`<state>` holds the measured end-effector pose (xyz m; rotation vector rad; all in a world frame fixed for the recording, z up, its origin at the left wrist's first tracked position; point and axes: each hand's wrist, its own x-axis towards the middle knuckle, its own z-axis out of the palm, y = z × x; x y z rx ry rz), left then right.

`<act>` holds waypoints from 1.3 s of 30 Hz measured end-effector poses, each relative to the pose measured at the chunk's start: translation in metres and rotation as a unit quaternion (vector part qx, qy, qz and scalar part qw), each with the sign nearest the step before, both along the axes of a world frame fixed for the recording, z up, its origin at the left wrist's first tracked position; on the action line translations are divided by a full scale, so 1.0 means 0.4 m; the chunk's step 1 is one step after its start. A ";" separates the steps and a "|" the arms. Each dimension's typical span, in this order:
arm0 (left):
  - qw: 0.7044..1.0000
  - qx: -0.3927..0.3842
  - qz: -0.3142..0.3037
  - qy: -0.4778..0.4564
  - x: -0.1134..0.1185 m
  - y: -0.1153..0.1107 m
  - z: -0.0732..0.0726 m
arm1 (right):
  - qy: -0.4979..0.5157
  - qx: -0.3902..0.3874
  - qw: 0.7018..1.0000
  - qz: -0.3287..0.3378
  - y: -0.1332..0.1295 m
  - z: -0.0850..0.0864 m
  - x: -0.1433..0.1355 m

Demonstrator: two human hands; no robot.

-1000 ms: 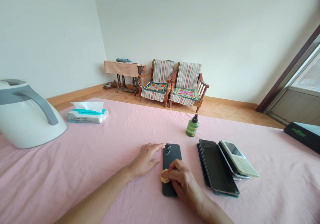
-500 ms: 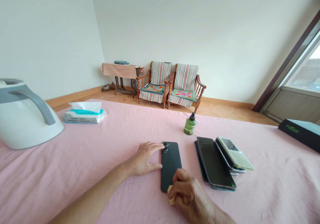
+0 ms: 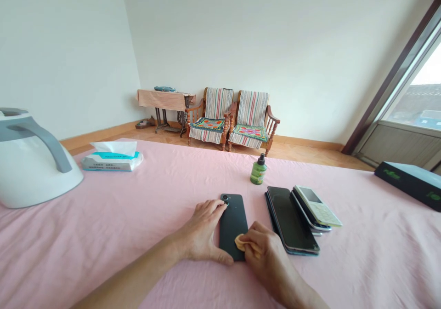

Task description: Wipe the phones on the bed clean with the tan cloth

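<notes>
A dark smartphone (image 3: 234, 217) lies face down on the pink cloth, its camera lenses at the far left corner. My left hand (image 3: 200, 231) rests along the phone's left side with fingers and thumb spread. Its fingertips touch by the lenses, and the thumb reaches the near end. In my right hand (image 3: 267, 249) is a bunched yellow cloth (image 3: 240, 242), pressed against the lower right part of the phone's back. Just right of that hand lies a stack of phones, with a black-screened phone (image 3: 291, 217) on top of one pile and a pale old-style device (image 3: 319, 205) on the other.
A green spray bottle (image 3: 258, 170) stands beyond the phones. At the left are a white kettle (image 3: 31, 171) and a tissue pack (image 3: 112, 161). A black box (image 3: 406, 185) sits at the right edge. Two wooden chairs (image 3: 253, 111) are past the table.
The yellow cloth and my right hand have moved up along the phone's right side. My left thumb has slid down to the phone's near end. The view has shifted slightly.
</notes>
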<state>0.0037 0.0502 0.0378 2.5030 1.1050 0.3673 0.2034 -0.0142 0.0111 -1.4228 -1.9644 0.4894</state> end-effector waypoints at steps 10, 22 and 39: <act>1.000 -0.004 0.006 0.016 0.001 -0.002 -0.003 | -0.111 0.016 0.991 -0.080 0.101 0.018 -0.014; 1.000 -0.003 0.005 0.006 0.006 -0.003 0.000 | -0.166 -0.008 0.982 -0.094 0.050 0.019 -0.012; 1.000 0.003 0.007 -0.002 0.005 -0.007 0.002 | -0.222 -0.013 0.961 -0.166 0.174 0.028 -0.047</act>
